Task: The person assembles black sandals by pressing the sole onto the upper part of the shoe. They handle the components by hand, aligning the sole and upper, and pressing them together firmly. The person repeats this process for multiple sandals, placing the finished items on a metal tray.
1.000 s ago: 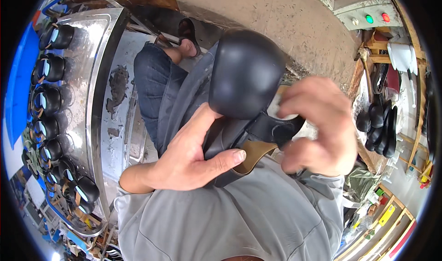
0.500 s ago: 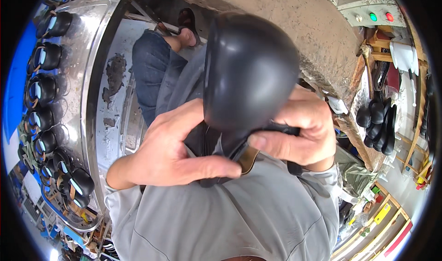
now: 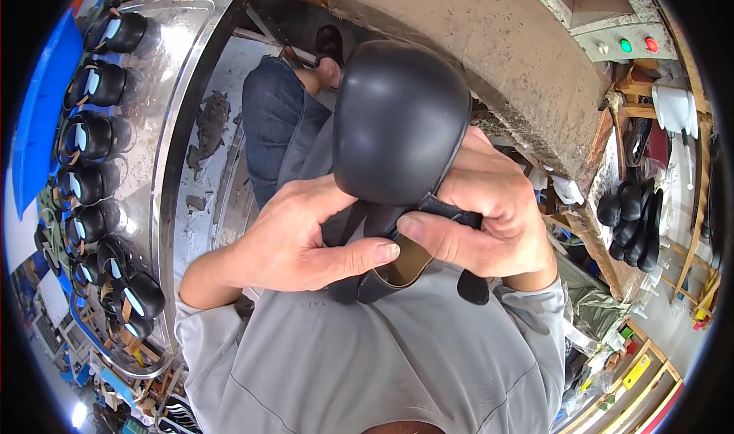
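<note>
A black shoe [image 3: 401, 120] with a broad, smooth, rounded toe is held up in front of my chest, toe away from me. My left hand [image 3: 306, 239] grips its left side, thumb along the edge of the opening. On the right side my right hand [image 3: 478, 212] is closed round it, thumb pressed on the rim beside a black strap [image 3: 451, 211]. Tan lining [image 3: 409, 264] shows inside the opening. A dark rounded strap end [image 3: 472, 287] hangs below my right hand. The fingers under the shoe are partly hidden.
On my left, a metal table [image 3: 164, 74] carries a row of similar black shoes [image 3: 90, 136]. A worn brown bench [image 3: 474, 44] stands ahead, with a button panel [image 3: 627, 45] at its right. Black shoe forms [image 3: 634, 220] hang at the right. A wooden rack [image 3: 627, 388] stands lower right.
The shoe has turned in my hands, its toe tilting left and its right rim coming into view. More tan lining shows. Both hands keep their hold.
</note>
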`<state>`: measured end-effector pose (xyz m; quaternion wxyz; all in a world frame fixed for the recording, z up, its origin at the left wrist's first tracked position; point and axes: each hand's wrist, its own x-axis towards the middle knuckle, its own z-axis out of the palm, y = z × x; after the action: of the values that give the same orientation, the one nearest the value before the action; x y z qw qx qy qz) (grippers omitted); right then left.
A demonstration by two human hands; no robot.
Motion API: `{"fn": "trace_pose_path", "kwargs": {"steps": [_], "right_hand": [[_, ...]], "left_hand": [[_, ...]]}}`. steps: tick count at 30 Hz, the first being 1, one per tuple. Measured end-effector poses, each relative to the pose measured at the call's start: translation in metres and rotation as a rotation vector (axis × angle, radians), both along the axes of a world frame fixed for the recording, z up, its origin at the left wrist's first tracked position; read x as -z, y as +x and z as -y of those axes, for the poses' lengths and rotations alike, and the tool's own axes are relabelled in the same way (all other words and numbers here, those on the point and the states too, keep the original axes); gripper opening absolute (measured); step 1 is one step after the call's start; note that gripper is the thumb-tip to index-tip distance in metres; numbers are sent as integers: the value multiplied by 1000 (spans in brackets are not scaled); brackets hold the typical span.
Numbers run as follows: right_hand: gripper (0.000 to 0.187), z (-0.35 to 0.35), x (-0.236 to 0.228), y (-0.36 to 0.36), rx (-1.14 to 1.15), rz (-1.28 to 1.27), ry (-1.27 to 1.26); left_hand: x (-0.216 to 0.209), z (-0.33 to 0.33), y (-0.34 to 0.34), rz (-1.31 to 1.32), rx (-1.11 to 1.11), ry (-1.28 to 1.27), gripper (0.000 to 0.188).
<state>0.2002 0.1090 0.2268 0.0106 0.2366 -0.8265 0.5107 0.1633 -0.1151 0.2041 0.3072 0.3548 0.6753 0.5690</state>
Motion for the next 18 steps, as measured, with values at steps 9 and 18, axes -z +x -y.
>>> {"fn": "trace_pose_path", "kwargs": {"steps": [9,18], "right_hand": [[23,3,13,-1,-22,-77,-132],[27,-3,16,2,12,12,-105]], "left_hand": [[16,0,-10,-146,67,151,39],[37,-9,-10,-183,48,259,32]]}}
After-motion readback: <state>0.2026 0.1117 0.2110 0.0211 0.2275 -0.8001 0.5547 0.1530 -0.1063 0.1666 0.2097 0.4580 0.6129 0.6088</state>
